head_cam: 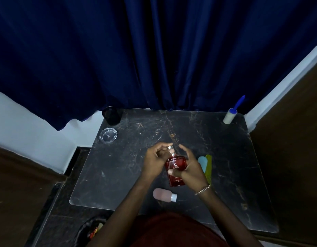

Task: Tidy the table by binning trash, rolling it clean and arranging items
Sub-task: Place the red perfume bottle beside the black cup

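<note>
Above the middle of the black marble table (118, 175) I hold a red perfume bottle (175, 165). My right hand (189, 169) grips the bottle's body. My left hand (156, 157) has its fingers closed round the silver spray top. A pink tube with a white cap (164, 194) lies flat just below my hands. A light blue case (203, 164) and a green comb (208, 168) lie right of my right hand, partly hidden by it. A lint roller with a blue handle (230, 116) leans at the far right corner.
A glass ashtray (108, 135) and a dark cup (111, 115) stand at the table's far left corner. A bin with scraps (91, 230) sits on the floor at lower left. A blue curtain (154, 50) hangs behind the table. Small crumbs (172, 135) dot the far middle.
</note>
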A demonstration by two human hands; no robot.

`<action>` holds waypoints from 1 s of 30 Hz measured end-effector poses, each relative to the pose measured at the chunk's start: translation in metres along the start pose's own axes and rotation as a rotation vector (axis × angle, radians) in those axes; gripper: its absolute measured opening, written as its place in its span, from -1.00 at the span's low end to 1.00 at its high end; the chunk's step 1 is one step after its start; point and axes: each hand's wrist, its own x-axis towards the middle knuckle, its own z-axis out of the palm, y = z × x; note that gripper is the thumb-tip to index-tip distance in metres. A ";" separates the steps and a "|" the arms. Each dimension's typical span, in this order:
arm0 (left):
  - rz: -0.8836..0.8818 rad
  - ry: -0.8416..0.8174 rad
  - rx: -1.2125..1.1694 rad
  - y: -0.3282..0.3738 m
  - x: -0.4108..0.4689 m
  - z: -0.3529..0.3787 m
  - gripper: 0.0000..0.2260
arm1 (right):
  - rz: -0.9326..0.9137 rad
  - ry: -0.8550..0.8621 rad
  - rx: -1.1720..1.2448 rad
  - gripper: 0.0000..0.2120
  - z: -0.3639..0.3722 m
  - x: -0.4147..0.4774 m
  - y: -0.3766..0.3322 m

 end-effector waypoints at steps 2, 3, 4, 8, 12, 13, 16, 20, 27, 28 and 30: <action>0.015 -0.012 0.034 0.001 -0.001 0.001 -0.81 | -0.001 0.005 0.001 -0.06 -0.001 -0.001 -0.001; 0.027 -0.022 0.059 0.001 -0.001 0.001 -0.80 | -0.002 0.009 0.006 -0.06 -0.001 -0.001 -0.002; 0.037 -0.033 0.081 0.002 -0.001 0.001 -0.79 | -0.004 0.012 0.010 -0.07 -0.001 -0.001 -0.003; 0.043 -0.041 0.088 0.003 -0.006 0.003 -0.76 | -0.002 0.014 0.027 -0.06 -0.004 -0.006 -0.004; 0.044 -0.034 0.073 0.001 -0.007 0.003 -0.76 | -0.002 0.030 0.026 -0.07 -0.004 -0.007 -0.002; 0.054 -0.032 0.088 0.001 -0.007 0.003 -0.75 | -0.002 0.035 0.024 -0.07 -0.003 -0.006 -0.002; 0.065 -0.039 0.116 -0.001 -0.009 0.001 -0.74 | -0.004 0.029 0.035 -0.09 -0.002 -0.004 0.001; 0.083 -0.056 0.078 -0.002 -0.008 -0.008 -0.70 | -0.050 -0.002 0.022 -0.14 0.003 0.003 -0.001; -0.109 -0.028 -0.063 -0.024 -0.028 -0.025 -0.67 | -0.097 0.034 0.050 -0.37 0.010 0.014 -0.004; -0.120 -0.028 -0.055 -0.028 -0.030 -0.028 -0.67 | -0.091 0.032 0.057 -0.39 0.012 0.016 -0.002; -0.123 -0.006 -0.032 -0.034 -0.033 -0.034 -0.67 | -0.076 0.012 0.077 -0.39 0.017 0.018 0.003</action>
